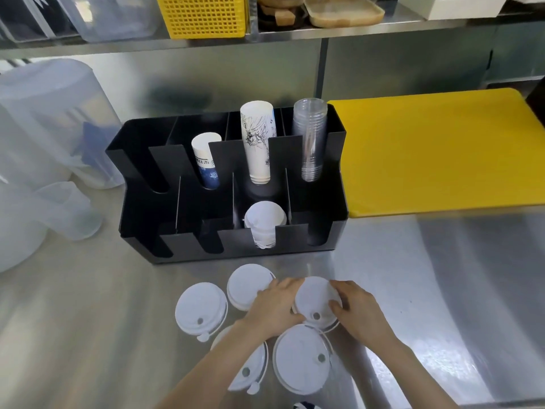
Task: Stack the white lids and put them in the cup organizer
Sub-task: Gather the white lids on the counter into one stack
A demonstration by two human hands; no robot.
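Observation:
Several white lids lie on the steel counter in front of the black cup organizer [339, 228]. Both hands hold one white lid [314, 299] at the right of the group: my left hand [275, 308] grips its left edge, my right hand [358, 311] its right edge. Other lids lie at the left [200, 308], behind my left hand [249, 283], near my left forearm [253, 367] and in front [300, 358]. A stack of white lids [264, 222] stands in a front compartment of the organizer.
The organizer's back row holds a short paper cup stack [205, 160], a tall printed cup stack [258, 140] and clear cups [311, 140]. A yellow cutting board [442, 154] lies to its right. Translucent jugs [44, 137] stand at the left. A shelf above carries a yellow basket [203, 16].

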